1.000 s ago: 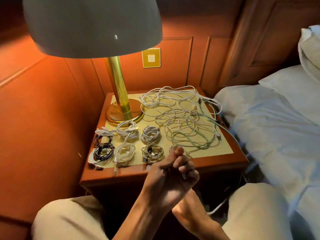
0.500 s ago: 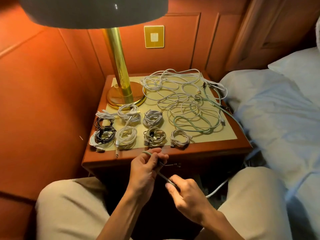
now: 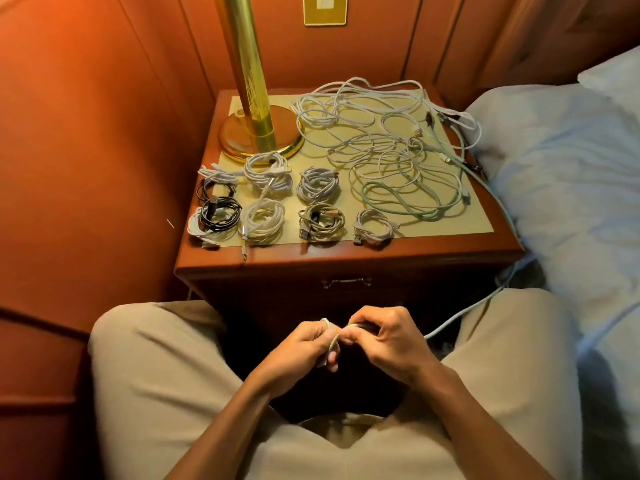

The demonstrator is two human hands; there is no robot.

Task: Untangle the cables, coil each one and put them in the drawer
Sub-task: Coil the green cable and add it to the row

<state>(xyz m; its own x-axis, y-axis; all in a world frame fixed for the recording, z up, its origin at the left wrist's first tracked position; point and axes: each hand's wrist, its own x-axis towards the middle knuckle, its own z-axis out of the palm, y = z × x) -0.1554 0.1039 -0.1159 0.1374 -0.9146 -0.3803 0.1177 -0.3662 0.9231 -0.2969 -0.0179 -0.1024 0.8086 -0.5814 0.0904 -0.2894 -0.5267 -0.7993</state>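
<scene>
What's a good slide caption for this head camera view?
Both hands wind a pale cable over the lap; coiled cables and a tangle lie on the nightstand.

Head-worn view — downward, near nightstand

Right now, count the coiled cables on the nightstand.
9. Left edge, overlapping: two white coils, two black coils. Beside them, two more white; then grey coil, beige coil, small white coil. Overlap may hide others.
</scene>
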